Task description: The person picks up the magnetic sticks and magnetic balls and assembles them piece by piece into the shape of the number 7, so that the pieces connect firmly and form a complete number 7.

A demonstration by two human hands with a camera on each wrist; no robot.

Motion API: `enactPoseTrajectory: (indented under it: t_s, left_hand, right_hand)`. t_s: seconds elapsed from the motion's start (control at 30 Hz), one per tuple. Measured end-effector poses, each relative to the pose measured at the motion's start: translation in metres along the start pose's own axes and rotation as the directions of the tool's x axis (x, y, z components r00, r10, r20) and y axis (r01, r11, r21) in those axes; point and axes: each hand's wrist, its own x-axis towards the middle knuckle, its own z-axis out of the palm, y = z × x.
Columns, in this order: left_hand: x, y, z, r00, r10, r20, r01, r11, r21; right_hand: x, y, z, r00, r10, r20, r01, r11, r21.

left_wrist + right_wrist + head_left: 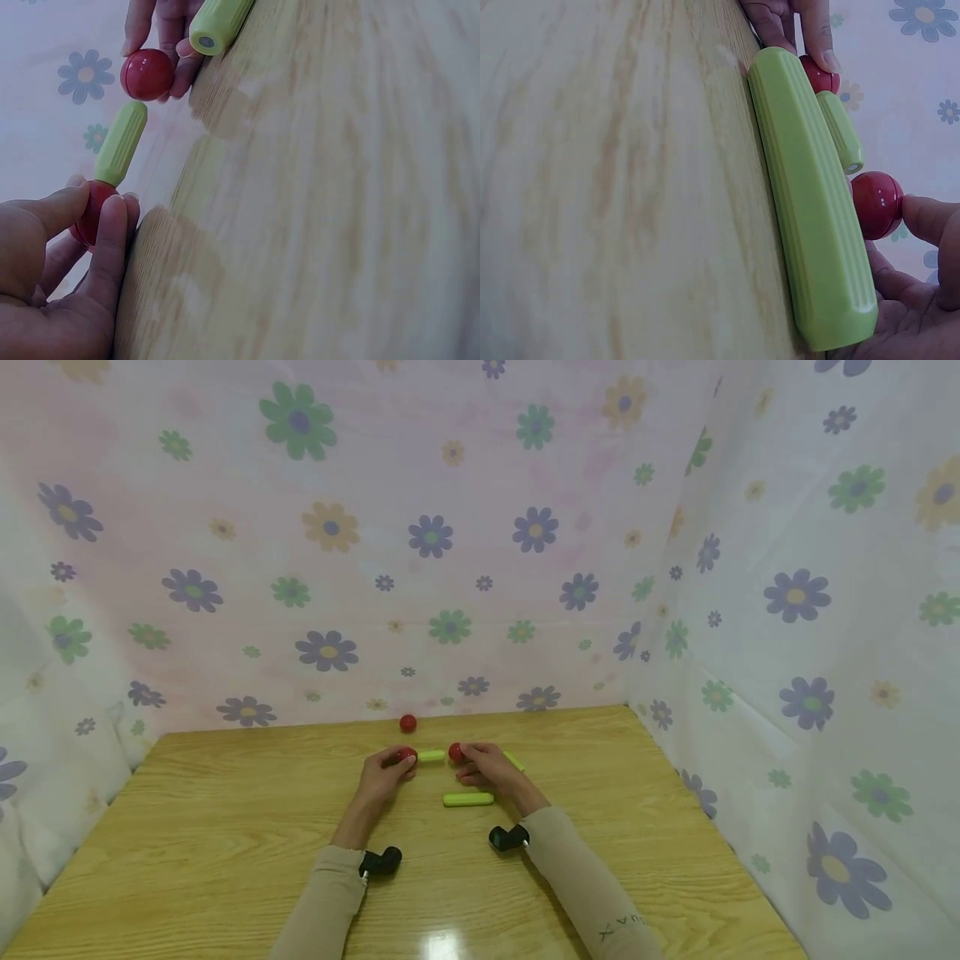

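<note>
In the head view my left hand (381, 777) pinches a glossy red ball (94, 214) between thumb and fingers. A short ribbed yellow-green rod (121, 144) sticks out from that ball, pointing toward the other hand. My right hand (495, 770) holds a second red ball (876, 204) by thumb and fingertips. Between this ball and the rod's free end a small gap shows in the head view. Nearer the body, a longer yellow-green rod (468, 799) lies on the wooden table (262, 843); its end bears a grey round disc in the left wrist view.
A third red ball (408, 723) sits at the table's back edge, close to the flowered cloth wall (480, 568). Another yellow-green rod (514, 762) lies just beyond the right hand, partly hidden by it. Flowered cloth also stands along both sides.
</note>
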Motion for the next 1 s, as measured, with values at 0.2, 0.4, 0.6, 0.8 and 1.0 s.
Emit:
enactPoseTrajectory:
  t_s: [0.2, 0.4, 0.6, 0.8, 1.0]
  left_hand:
    - [-0.0017, 0.0002, -0.0003, 0.999, 0.04, 0.011, -0.04, 0.999, -0.037]
    - [0.0, 0.0008, -0.0008, 1.0, 0.0, 0.014, 0.0, 1.0, -0.002]
    - [-0.0008, 0.0022, -0.0007, 1.0, -0.013, 0.003, 0.013, 1.0, 0.005]
    - [-0.0014, 0.0032, 0.0, 1.0, -0.014, 0.001, 0.014, 1.0, 0.013]
    - [-0.0016, 0.0035, -0.0004, 1.0, -0.013, -0.001, 0.013, 1.0, 0.023]
  right_hand:
    - [0.0017, -0.0013, 0.0015, 1.0, 0.002, -0.003, -0.002, 1.0, -0.017]
    - [0.0027, 0.0005, 0.0016, 1.0, -0.002, -0.004, 0.002, 1.0, -0.03]
    - [0.001, -0.0003, 0.0021, 1.0, -0.005, 0.003, 0.005, 0.999, -0.038]
    - [-0.0004, -0.0026, 0.0031, 1.0, -0.003, -0.001, 0.003, 0.999, -0.035]
    - [-0.002, -0.0045, 0.0036, 1.0, -0.001, -0.002, 0.001, 0.999, -0.04]
